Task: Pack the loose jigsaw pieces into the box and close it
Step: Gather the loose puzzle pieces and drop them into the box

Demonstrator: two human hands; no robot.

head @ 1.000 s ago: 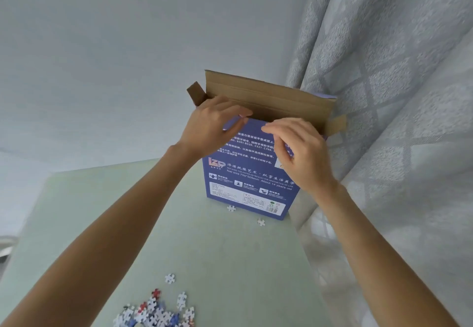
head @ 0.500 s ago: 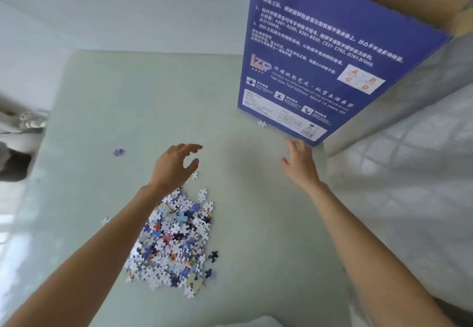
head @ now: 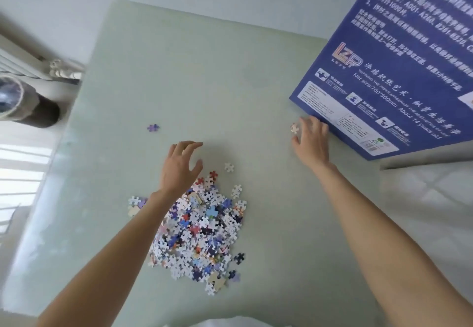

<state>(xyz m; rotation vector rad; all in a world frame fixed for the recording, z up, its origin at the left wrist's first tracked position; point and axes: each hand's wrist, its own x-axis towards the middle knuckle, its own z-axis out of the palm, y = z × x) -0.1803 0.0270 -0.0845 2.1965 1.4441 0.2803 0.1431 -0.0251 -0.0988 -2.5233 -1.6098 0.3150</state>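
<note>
Pale green table (head: 204, 75) by a radiator (head: 23, 65); left hand (head: 179, 168) relaxed over the pieces (head: 199, 229), right hand (head: 312, 142) touching a stray piece (head: 294, 128), grip unclear.

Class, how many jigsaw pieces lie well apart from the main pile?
2: a purple piece far left of the left hand, a pale piece at the right hand fingertips. Arms may hide others.

Both arms reach forward, left hand (head: 179, 166) spread with loosely curved fingers, right hand (head: 311, 142) likewise open-fingered.
</note>
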